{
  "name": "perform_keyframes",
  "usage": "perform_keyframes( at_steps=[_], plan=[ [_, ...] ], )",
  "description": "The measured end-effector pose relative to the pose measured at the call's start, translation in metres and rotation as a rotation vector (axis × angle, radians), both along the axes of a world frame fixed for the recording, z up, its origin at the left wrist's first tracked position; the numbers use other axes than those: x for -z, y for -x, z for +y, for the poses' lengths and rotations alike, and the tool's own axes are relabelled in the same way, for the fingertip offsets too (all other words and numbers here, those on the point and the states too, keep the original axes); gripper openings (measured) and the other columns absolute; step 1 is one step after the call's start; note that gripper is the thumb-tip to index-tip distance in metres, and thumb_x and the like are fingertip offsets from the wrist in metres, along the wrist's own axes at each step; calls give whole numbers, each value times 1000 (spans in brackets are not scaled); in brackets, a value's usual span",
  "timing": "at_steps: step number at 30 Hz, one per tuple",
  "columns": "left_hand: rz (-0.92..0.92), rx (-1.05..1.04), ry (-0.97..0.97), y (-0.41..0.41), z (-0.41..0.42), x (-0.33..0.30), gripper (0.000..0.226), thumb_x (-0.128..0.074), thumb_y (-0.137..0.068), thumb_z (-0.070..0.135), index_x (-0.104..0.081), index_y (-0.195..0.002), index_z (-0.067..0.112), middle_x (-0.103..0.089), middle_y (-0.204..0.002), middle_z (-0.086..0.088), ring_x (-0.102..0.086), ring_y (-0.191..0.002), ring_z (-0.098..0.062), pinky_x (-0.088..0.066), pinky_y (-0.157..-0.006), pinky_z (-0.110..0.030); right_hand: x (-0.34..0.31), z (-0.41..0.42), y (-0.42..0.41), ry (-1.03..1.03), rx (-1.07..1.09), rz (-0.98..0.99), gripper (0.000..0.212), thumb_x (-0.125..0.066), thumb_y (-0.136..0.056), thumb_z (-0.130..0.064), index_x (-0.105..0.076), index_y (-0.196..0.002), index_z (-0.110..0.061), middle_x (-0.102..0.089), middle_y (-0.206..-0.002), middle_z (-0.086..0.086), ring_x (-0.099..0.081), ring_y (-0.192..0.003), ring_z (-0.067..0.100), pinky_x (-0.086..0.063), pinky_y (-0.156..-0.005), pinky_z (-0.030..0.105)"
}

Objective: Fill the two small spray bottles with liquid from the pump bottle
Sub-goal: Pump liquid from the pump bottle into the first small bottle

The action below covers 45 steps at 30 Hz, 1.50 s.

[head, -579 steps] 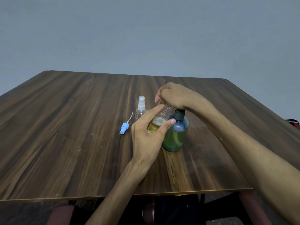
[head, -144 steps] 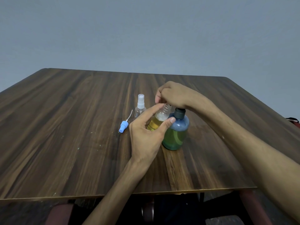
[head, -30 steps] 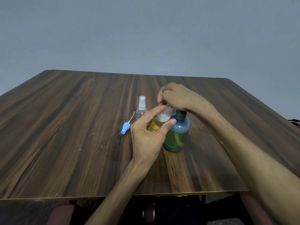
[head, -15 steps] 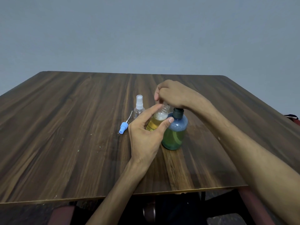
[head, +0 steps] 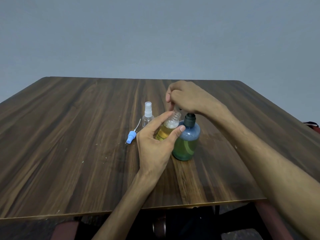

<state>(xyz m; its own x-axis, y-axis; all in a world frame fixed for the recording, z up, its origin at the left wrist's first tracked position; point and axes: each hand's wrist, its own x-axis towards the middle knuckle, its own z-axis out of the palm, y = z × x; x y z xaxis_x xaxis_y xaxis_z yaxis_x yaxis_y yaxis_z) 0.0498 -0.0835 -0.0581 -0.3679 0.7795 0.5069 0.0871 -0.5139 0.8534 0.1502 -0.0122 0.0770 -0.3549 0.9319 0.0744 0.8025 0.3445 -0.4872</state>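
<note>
Left hand (head: 154, 144) wraps the open spray bottle (head: 167, 129), thumb and fingers curled round it, tilted with its neck under the pump head. It is touching the blue pump bottle (head: 187, 142), which stands mid-table (head: 69, 153). Liquid inside is amber, foam on top, about two-thirds up. Right hand (head: 187, 97) sits over the pump head with fingers bent down on it; the nozzle itself is hidden, so exact grip is unclear. Second spray bottle (head: 148, 115), capped and looking empty, stands just behind. The loose blue sprayer cap (head: 130, 137) lies left on the table. Risks: neck opening is narrow, so a small misalignment would squirt liquid onto the fingers or table. Foam could overflow if pumping continues. A hard press could tip the pump bottle.
</note>
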Motion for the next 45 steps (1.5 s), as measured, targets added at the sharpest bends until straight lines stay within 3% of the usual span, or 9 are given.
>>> perform_keyframes(
  at_steps=[4,9,13,25,29,33,36,41,45],
  plan=[
    [-10,-4,-1,-1,0,-1,46,-92,-80,8,-77,-124,13,-80,-116,0,-75,-112,-16,-61,-100,-45,3,-3,3,36,11,-46,36,-41,-81,-26,-73,-93,-13,-76,-96,6,-69,-98,29,-56,-94,48],
    [-13,14,4,0,2,1,47,-92,-81,10,-77,-125,10,-80,-117,-1,-75,-114,-19,-60,-100,-47,0,0,0,31,-7,14,26,-42,-93,-11,-68,-98,-13,-76,-89,0,-66,-91,19,-51,-79,36],
    [-10,0,12,0,0,-1,47,-92,-80,9,-77,-124,12,-80,-116,1,-75,-113,-16,-61,-100,-44,3,1,2,41,1,-38,27,-43,-92,-14,-71,-95,-13,-74,-97,4,-67,-97,27,-55,-90,44],
    [-21,19,6,0,-2,-2,46,-92,-80,9,-78,-124,12,-80,-116,2,-75,-112,-15,-61,-99,-44,2,2,-1,22,-5,26,27,-42,-91,-12,-68,-96,-16,-77,-88,-2,-67,-89,19,-53,-80,37],
    [-25,10,13,-1,-3,-4,45,-92,-79,8,-78,-121,18,-81,-114,3,-76,-111,-14,-61,-99,-42,4,0,1,37,-6,-38,28,-42,-86,-21,-69,-91,-17,-75,-95,3,-68,-96,26,-56,-91,45],
    [-19,22,10,0,-1,-1,46,-92,-81,10,-77,-124,13,-80,-116,1,-75,-113,-17,-61,-99,-46,1,1,-1,15,-11,16,28,-42,-90,-12,-68,-99,-13,-78,-89,-1,-69,-93,21,-55,-82,40],
    [-34,18,22,-2,-2,-4,45,-92,-80,8,-78,-122,16,-80,-115,2,-75,-112,-16,-61,-100,-45,5,0,1,40,-9,-43,28,-43,-91,-14,-70,-96,-13,-74,-98,2,-68,-97,26,-55,-91,44],
    [-28,16,15,-1,0,-2,45,-92,-80,9,-78,-123,12,-80,-116,1,-75,-112,-16,-61,-99,-46,0,1,-1,1,-8,14,28,-41,-92,-12,-67,-101,-14,-78,-90,-2,-64,-83,17,-48,-71,36],
    [-44,13,29,-2,1,-2,45,-92,-79,7,-78,-122,11,-81,-114,1,-76,-111,-17,-60,-100,-46,5,2,2,29,-9,-28,30,-42,-92,-12,-69,-102,-10,-76,-94,1,-64,-86,22,-50,-77,37]
  ],
)
